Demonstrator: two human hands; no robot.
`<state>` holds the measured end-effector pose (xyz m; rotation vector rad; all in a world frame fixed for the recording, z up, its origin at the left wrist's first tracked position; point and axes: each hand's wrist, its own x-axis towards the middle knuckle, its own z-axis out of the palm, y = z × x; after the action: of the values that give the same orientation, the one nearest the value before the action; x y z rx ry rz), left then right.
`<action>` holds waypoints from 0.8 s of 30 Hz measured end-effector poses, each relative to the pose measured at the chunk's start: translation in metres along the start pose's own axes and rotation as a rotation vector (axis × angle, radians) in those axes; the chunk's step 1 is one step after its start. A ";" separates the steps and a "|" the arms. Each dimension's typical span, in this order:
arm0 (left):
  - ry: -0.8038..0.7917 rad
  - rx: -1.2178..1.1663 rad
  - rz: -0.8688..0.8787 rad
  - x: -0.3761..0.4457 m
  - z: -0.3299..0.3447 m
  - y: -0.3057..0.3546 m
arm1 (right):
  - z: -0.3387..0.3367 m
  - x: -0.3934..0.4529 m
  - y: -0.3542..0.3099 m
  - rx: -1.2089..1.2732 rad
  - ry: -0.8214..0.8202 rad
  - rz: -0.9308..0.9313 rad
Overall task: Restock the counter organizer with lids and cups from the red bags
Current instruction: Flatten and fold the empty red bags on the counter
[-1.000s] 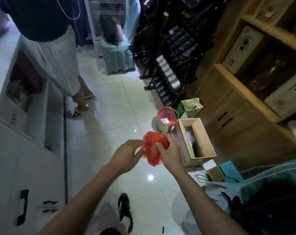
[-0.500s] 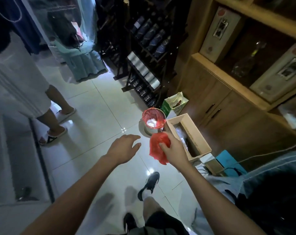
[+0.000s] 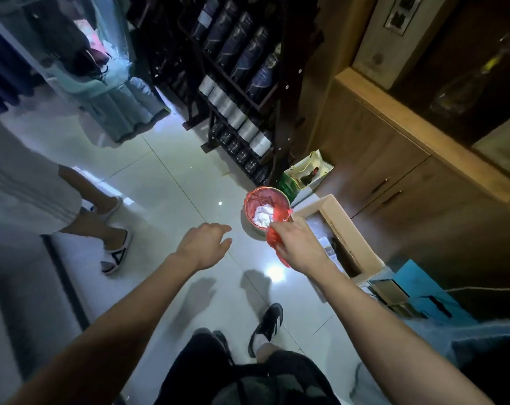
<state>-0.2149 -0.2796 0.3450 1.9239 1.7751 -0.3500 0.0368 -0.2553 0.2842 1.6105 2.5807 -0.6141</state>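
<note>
My right hand [image 3: 299, 244] grips a crumpled red plastic bag [image 3: 274, 245] just at the near rim of a small round bin [image 3: 258, 228] on the floor. That bin has a red liner and white crumpled paper inside. My left hand [image 3: 205, 244] hangs empty to the left of the bin, fingers loosely spread. No counter organizer, lids or cups are in view.
A person in white sandals [image 3: 115, 247] stands at the left. An open cardboard box [image 3: 351, 229], a green paper bag [image 3: 304, 175] and a blue box [image 3: 423, 287] sit along the wooden cabinet [image 3: 393, 159] at the right. Behind the bin stands a dark bottle rack [image 3: 239, 92].
My left hand let go of the red bag and drew aside. I stepped toward the bin, and my right hand carried the bag to its rim.
</note>
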 end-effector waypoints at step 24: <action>-0.191 -0.177 0.041 0.293 0.036 -0.112 | 0.099 0.240 0.086 0.066 -0.259 0.271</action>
<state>-0.2855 -0.0438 0.1465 1.7394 1.5856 -0.3381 -0.0160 -0.0519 0.1091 1.7280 2.1366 -0.8277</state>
